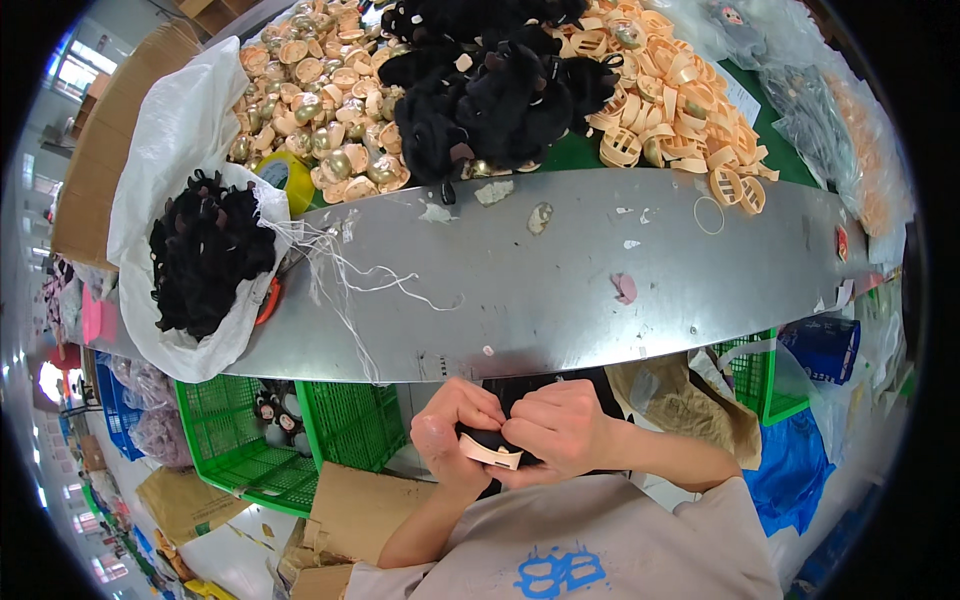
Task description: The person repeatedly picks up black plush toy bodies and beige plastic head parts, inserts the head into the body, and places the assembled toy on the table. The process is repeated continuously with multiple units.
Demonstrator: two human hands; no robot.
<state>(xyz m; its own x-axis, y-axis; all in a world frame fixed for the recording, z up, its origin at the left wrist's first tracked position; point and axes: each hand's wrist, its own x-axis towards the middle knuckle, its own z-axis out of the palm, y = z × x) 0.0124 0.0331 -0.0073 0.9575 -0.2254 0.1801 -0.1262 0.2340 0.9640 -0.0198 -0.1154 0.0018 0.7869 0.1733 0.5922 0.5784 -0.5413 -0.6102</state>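
Close to my body, just below the table's near edge, both hands are closed around a small black plush piece [484,437] with a curved peach plastic part [490,456] at its lower side. My left hand [448,430] grips it from the left, its thumb and fingers bent at the top. Curled fingers of my right hand [562,425] press on the plush from the right. Much of the black fabric is hidden by the fingers, so how the plastic sits in it cannot be seen fully.
A metal table [480,290] spans the front. On it lie black plush pieces [500,100], peach plastic parts [680,100], gold-and-peach shells [325,100], yellow tape [287,180] and a white sack [215,345] of black plush. Loose white strings [345,265] trail nearby. Green crates [350,425] stand below.
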